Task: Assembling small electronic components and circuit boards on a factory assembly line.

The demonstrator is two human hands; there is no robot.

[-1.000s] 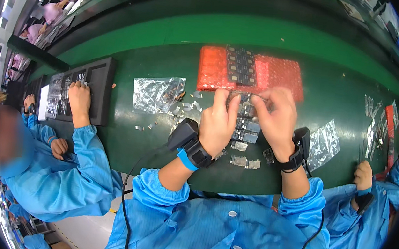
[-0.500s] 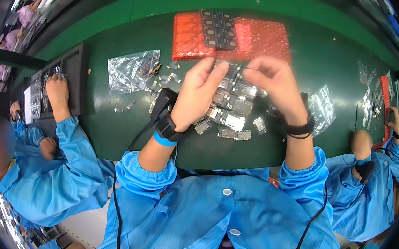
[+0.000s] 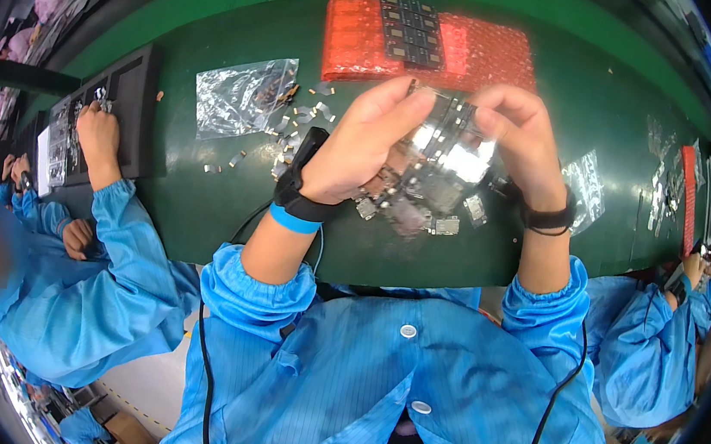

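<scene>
Your left hand point(image 3: 370, 141) is pinching the shiny board point(image 3: 442, 136); your right hand point(image 3: 522, 140), thumb and fingertips nearly together, is gripping its far corner. You are holding it over the green table point(image 3: 199, 227); pressing edges gently should be helping.

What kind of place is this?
Probably an electronics assembly workshop: what look like circuit boards lie on red bubble wrap, small metal parts are scattered on a green bench, and blue work jackets are worn along it.
</scene>
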